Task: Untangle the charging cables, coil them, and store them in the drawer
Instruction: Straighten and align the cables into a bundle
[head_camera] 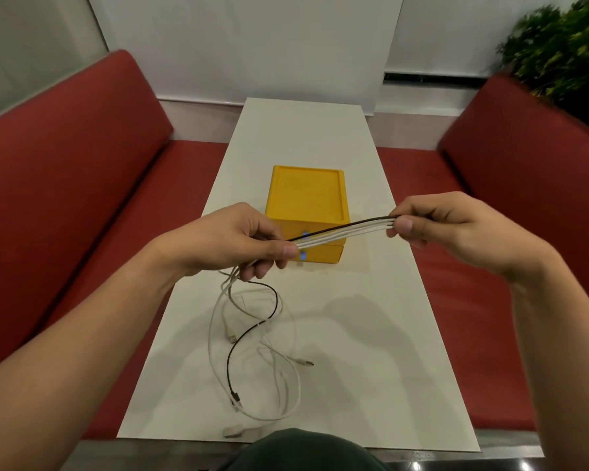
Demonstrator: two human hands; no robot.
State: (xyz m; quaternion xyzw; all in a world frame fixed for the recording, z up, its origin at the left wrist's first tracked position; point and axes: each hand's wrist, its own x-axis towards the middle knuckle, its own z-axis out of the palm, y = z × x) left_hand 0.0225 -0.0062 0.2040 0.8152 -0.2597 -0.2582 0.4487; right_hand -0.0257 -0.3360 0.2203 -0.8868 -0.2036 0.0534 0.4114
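- The left hand [232, 239] is raised above the table [381, 328], its fingers curled and its thumb pressed to the forefinger — it pinches a bundle of cables [340, 231] at the bundle's left end
- The right hand [456, 226] is at about the same height, well apart from the left; its thumb and curled fingers pinch the other end of the same bundle
- Between the two hands the cables run side by side in a taut, nearly straight stretch that rises slightly toward the right: one black cable [228, 363] along the upper edge, and several white cables [300, 389] below it
- Below the left hand the rest of the cables hang down and lie on the table in loose overlapping loops, the black one snaking through the white ones
- One white plug [233, 431] lies just beside the table's near edge
- A yellow drawer box [308, 198] stands on the table beyond the hands, mid-width; the taut bundle crosses in front of its near face
- That face shows two drawer fronts, one above the other, each with a small blue tab [303, 255] — both look pushed in
- Red benches [82, 158] flank the table, and a plant [565, 45] shows at the far right
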